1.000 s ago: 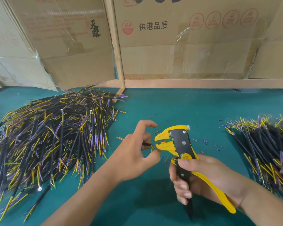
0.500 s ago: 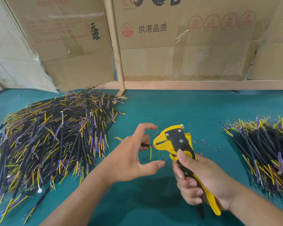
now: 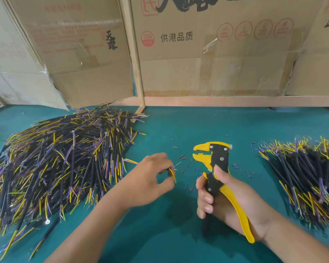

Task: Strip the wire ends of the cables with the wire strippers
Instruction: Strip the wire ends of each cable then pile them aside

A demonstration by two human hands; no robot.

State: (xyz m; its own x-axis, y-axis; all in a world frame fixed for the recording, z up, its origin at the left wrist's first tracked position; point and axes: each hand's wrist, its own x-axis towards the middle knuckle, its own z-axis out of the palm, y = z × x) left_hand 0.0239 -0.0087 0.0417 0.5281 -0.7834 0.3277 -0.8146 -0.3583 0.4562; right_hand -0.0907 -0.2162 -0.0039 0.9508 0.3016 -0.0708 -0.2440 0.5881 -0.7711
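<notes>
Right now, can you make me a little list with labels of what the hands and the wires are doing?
left hand: pinches one thin yellow and purple wire end
right hand: grips yellow and black wire strippers, mouth open, apart from the wire
big cable pile: left of the hands
smaller cable pile: right
green table: tiny insulation bits scattered

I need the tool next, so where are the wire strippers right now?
The wire strippers are right of centre in the head view, gripped upright in the right hand, above the green table.
</notes>
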